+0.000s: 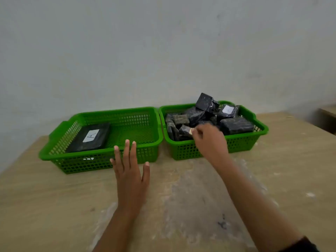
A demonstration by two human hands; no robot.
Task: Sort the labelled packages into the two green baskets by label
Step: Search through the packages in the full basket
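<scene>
Two green plastic baskets stand side by side at the back of the table. The left basket (pixel 54 153) holds one flat black package (pixel 87 142) with a white label marked A. The right basket (pixel 243 142) is piled with several black wrapped packages (pixel 236 125); one at the back (pixel 228 110) shows a white label. My right hand (pixel 209 140) reaches over that basket's front rim, fingers curled on the edge of a small black package (pixel 185 131). My left hand (pixel 130 171) hovers flat, fingers spread, in front of the left basket, holding nothing.
The baskets rest on a pale wooden table (pixel 54 206) pushed against a grey-white wall (pixel 145 51). A worn, whitish patch covers the table's middle (pixel 190 188). Part of another wooden surface (pixel 327 117) shows at the far right.
</scene>
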